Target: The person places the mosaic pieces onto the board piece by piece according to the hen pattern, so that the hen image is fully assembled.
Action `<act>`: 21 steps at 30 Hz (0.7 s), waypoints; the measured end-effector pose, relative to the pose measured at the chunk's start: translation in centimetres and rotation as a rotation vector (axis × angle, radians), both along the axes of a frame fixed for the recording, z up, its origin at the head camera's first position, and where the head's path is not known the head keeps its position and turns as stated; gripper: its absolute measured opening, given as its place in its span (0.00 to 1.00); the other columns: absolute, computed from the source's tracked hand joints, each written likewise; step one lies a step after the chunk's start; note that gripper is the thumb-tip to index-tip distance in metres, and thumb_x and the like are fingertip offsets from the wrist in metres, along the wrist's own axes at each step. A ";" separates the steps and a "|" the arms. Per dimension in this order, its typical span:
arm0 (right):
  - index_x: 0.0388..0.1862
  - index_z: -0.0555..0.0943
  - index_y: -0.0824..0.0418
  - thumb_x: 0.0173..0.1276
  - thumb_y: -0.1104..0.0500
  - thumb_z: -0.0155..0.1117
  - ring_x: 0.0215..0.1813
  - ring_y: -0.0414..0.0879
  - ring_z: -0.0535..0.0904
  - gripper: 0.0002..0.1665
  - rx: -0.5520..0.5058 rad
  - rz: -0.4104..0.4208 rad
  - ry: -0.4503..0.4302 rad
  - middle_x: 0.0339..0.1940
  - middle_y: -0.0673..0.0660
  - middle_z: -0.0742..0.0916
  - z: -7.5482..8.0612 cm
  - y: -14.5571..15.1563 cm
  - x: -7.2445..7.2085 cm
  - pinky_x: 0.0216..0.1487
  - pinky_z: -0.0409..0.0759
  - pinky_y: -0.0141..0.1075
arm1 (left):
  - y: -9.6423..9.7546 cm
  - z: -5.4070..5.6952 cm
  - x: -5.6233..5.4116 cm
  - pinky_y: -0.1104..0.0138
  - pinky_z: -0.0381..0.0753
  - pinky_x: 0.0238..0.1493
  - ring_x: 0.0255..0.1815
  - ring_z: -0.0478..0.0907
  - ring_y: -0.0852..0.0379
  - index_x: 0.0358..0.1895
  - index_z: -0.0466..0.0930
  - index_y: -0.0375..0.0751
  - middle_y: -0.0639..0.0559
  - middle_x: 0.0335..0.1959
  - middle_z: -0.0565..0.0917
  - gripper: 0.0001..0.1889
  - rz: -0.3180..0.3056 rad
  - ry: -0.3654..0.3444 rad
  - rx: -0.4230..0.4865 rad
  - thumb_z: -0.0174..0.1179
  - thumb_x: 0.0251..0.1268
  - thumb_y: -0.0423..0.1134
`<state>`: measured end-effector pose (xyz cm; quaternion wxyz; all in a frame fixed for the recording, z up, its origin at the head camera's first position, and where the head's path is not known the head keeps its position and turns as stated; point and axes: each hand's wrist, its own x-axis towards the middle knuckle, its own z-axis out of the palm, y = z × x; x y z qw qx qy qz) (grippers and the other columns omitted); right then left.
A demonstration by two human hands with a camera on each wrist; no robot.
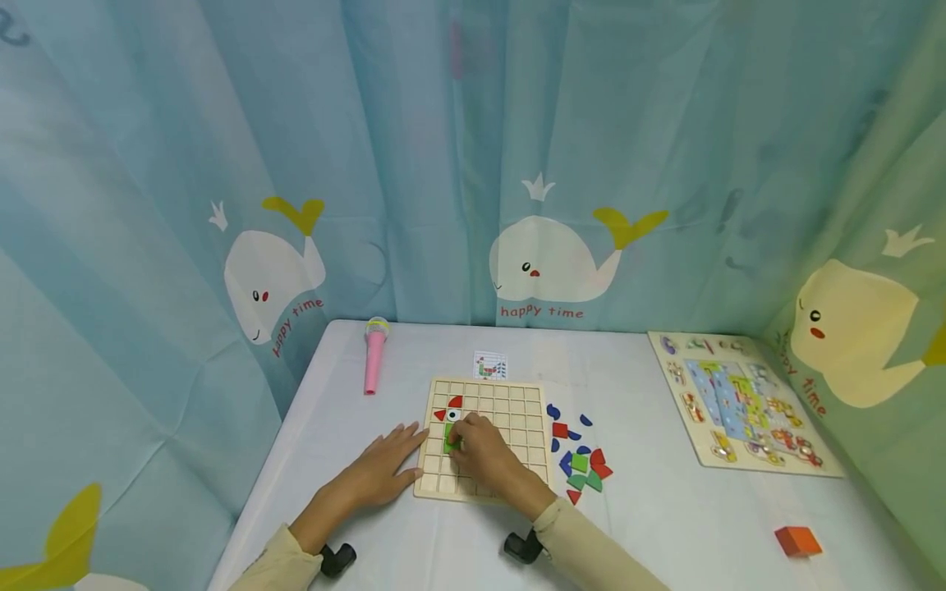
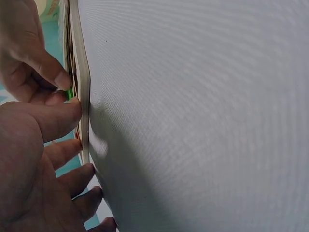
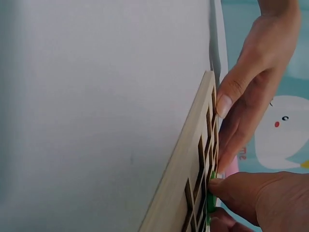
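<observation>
A wooden grid board (image 1: 524, 420) lies on the white table. In its upper left squares sit a red quarter-round piece (image 1: 455, 401), a red triangle (image 1: 440, 415) and a white piece with a black dot (image 1: 453, 415). Below them is green, partly hidden by my right hand (image 1: 488, 455). Its thumb and fingers pinch a green piece (image 3: 211, 200) at the board's surface; the piece's full shape is hidden. My left hand (image 1: 380, 472) lies with fingers extended along the board's left edge, the thumb and fingertips touching it.
Right of the board are scattered loose pieces, including a green square (image 1: 580, 463) and a red square (image 1: 560, 430). A picture card (image 1: 490, 365) lies behind the board. A pink microphone (image 1: 374, 361), a picture puzzle board (image 1: 702, 439) and an orange block (image 1: 797, 541) lie farther out.
</observation>
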<state>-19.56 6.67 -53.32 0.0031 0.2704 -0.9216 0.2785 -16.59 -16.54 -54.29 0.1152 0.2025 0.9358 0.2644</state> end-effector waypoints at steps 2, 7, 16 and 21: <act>0.40 0.87 0.61 0.67 0.65 0.77 0.40 0.42 0.74 0.06 0.005 0.004 0.001 0.40 0.53 0.83 0.0 0.0 0.1 0.41 0.80 0.33 | 0.0 0.0 0.0 0.36 0.54 0.82 0.85 0.55 0.35 0.83 0.63 0.45 0.39 0.84 0.62 0.32 0.001 -0.002 -0.005 0.59 0.81 0.46; 0.39 0.87 0.61 0.66 0.66 0.77 0.39 0.43 0.75 0.06 0.014 0.022 0.070 0.39 0.54 0.84 -0.1 -0.1 0.5 0.41 0.80 0.33 | 0.1 0.2 0.2 0.36 0.54 0.82 0.85 0.56 0.34 0.82 0.64 0.43 0.38 0.83 0.63 0.32 0.006 0.000 -0.003 0.59 0.81 0.45; 0.42 0.91 0.60 0.67 0.64 0.78 0.42 0.45 0.77 0.06 0.057 0.025 0.132 0.42 0.54 0.85 0.3 0.5 1.0 0.44 0.82 0.36 | 0.1 0.4 0.4 0.35 0.54 0.81 0.84 0.56 0.33 0.82 0.64 0.41 0.37 0.83 0.64 0.32 0.006 0.004 0.000 0.60 0.80 0.44; 0.45 0.90 0.61 0.67 0.64 0.77 0.44 0.47 0.79 0.08 0.061 -0.009 0.096 0.42 0.54 0.85 0.9 2.2 1.2 0.46 0.82 0.43 | 0.1 0.1 0.3 0.36 0.54 0.82 0.85 0.56 0.34 0.82 0.64 0.42 0.37 0.83 0.64 0.32 0.014 0.008 -0.007 0.59 0.80 0.44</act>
